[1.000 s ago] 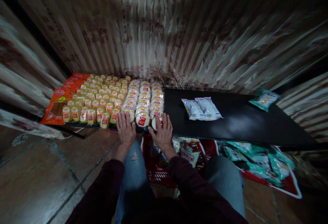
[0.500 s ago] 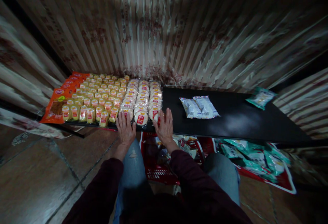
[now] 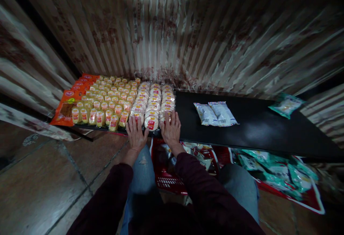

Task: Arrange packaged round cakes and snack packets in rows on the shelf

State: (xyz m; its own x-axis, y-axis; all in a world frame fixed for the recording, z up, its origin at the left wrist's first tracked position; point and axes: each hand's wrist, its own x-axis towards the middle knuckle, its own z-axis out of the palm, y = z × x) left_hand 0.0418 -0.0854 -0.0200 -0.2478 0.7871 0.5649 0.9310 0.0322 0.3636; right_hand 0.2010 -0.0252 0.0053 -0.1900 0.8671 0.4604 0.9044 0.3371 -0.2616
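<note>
Both hands lie flat at the front edge of a low black table (image 3: 258,127). My left hand (image 3: 136,133) rests with spread fingers on the nearest packet of the left row of round wrapped cakes (image 3: 152,102). My right hand (image 3: 171,128) lies fingers out on the front packet of the right row. Between the hands shows one round cake with a red label (image 3: 151,123). Left of these rows lie several rows of small yellow wrapped snacks (image 3: 107,100).
Orange snack bags (image 3: 67,107) lie at the table's left end. Two white packets (image 3: 216,113) sit mid-table and a green packet (image 3: 286,104) at the far right. A red basket (image 3: 172,170) with packets stands between my knees. Green bags (image 3: 276,172) lie on the floor at the right. A striped curtain hangs behind.
My right hand has slid left and forward onto the right row of cakes; my left hand stays on the left row. The view has shifted slightly.
</note>
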